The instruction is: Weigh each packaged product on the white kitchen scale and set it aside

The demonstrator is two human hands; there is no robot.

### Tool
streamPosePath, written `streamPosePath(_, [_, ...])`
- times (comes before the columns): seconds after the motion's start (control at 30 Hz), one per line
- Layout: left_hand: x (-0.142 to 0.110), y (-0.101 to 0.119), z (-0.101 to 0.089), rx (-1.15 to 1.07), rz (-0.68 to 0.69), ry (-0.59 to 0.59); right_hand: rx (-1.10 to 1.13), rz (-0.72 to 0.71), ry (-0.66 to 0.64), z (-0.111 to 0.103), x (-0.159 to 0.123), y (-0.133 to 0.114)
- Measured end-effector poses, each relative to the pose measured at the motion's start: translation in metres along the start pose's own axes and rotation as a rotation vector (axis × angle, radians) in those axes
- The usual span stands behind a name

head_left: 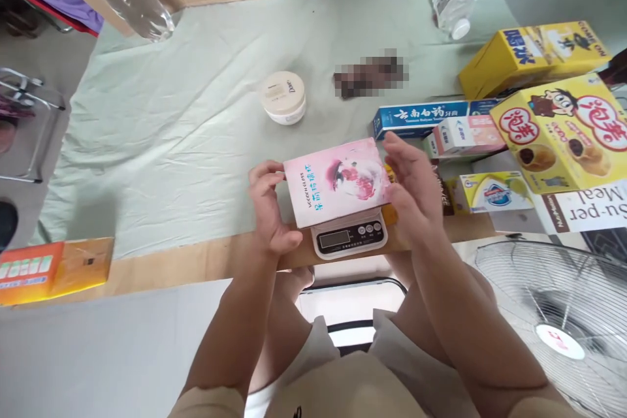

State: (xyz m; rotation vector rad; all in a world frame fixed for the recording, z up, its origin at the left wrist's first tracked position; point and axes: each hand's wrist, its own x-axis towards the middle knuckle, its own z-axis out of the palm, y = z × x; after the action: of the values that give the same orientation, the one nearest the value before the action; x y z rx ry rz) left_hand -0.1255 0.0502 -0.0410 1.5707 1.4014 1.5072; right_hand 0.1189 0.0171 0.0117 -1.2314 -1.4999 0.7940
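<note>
A pink and white box (pixel 337 179) with a printed glass cup lies slightly askew on top of a small kitchen scale (pixel 349 236), covering its platform. Below the box the scale's dark display and buttons still show. Beside the box's left edge is my left hand (pixel 268 209), with fingertips at the far corner and the thumb spread away. At the opposite edge my right hand (pixel 415 186) has its thumb and fingers apart, close to the side. Whether the right fingertips touch the box I cannot tell. Neither hand is wrapped round it.
A Dove tub (pixel 285 96) and a blurred dark item (pixel 369 75) lie farther back. Several packages, including a blue toothpaste box (pixel 420 119) and a yellow snack box (pixel 563 130), crowd the right. A fan (pixel 553 326) stands front right; orange packets (pixel 56 269) lie left.
</note>
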Motion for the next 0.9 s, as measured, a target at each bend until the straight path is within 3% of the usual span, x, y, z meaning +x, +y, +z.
streamPosePath(0.13, [-0.002, -0.006, -0.005, -0.037, 0.112, -0.098, -0.018, -0.004, -0.136, 0.004, 0.005, 0.003])
streamPosePath(0.37, [-0.008, 0.013, -0.006, -0.089, 0.103, -0.125, 0.031, -0.030, -0.193, 0.013, 0.011, 0.004])
streamPosePath(0.47, [-0.006, 0.026, -0.003, -0.109, 0.120, -0.124, -0.015, -0.068, -0.202, 0.007, 0.009, 0.003])
streamPosePath(0.67, [0.001, 0.053, 0.009, -0.202, 0.286, -0.096, -0.107, -0.158, -0.197, -0.015, -0.002, -0.014])
streamPosePath(0.77, [0.000, 0.062, 0.018, -0.231, 0.218, -0.123, -0.131, -0.189, -0.176, -0.028, -0.008, -0.028])
streamPosePath(0.9, [-0.013, 0.068, 0.035, -0.222, 0.065, -0.223, -0.143, -0.236, -0.018, -0.050, -0.014, -0.045])
